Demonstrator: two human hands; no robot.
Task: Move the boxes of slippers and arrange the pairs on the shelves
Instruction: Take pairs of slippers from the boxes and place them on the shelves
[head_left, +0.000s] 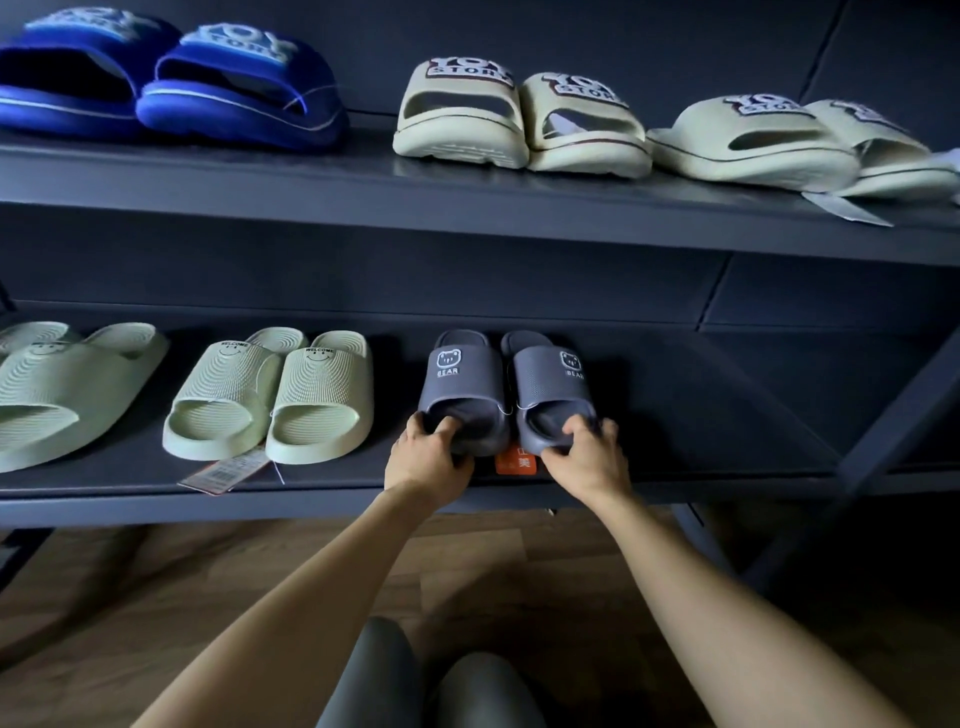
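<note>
On lower shelf (675, 405): grey slippers (506, 384) (bear logo), side by side; left hand (428, 457) grips one toe, right hand (587, 457) grips the other; orange tag (514, 460) beneath

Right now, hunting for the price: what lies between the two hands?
An orange tag lies between left hand and right hand, by the grey slippers; head view.

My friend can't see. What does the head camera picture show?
A person's left hand and right hand grip the toe ends of the grey bear slippers, one each, on the lower shelf. Pale green slippers sit to their left; blue slippers and cream slippers line the upper shelf.
</note>
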